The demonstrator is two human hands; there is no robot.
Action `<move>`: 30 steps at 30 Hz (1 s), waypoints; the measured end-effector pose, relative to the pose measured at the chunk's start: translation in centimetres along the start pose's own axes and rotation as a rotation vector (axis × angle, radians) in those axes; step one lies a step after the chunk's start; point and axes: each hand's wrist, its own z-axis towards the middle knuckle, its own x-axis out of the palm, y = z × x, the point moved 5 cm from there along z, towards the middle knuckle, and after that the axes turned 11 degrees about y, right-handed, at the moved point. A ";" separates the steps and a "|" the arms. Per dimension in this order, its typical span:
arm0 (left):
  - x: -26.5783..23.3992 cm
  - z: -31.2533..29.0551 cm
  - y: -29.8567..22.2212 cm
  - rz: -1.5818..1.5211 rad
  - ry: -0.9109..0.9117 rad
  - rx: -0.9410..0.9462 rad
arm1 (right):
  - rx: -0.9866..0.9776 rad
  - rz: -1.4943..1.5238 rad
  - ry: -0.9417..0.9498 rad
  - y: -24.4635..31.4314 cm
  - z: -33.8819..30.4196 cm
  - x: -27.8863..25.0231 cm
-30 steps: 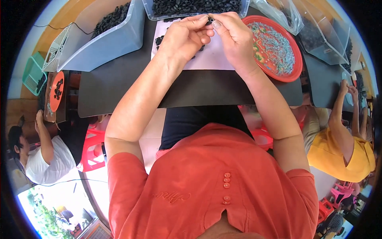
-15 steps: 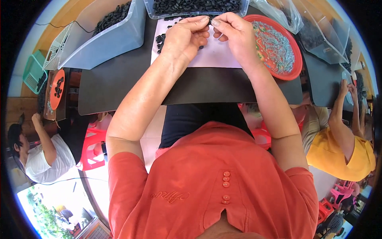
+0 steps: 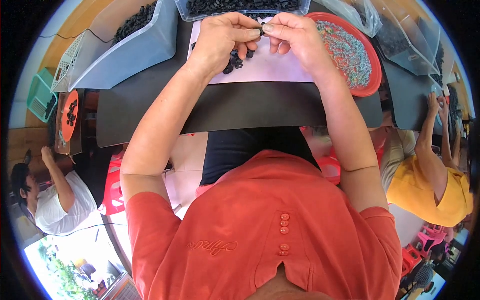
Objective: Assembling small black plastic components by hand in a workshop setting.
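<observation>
Between our fingertips, above the pale sheet [image 3: 282, 70], sits one small black piece [image 3: 261, 30].
Our left hand [image 3: 217, 41] and right hand [image 3: 299, 39] both pinch it narrowly, thumb to finger; we judge its handling unfinished. Loose black pieces [image 3: 233, 63] lie by the left hand, and the clear tub [image 3: 190, 18] beyond holds many more, so plenty seems left. Which are done, we cannot tell. Rightward, small silvery bits [image 3: 350, 55] cover much of the red tray [image 3: 374, 86].

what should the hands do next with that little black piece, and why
Probably steady the small black piece with the left hand and press it lightly with the right hand, since both pinch it over the white sheet; whether anything is fitted in it is too small to tell.
</observation>
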 end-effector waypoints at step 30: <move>-1.1 -0.5 2.4 -0.235 -0.012 -0.009 | -0.196 -0.123 -0.110 0.9 -0.1 1.5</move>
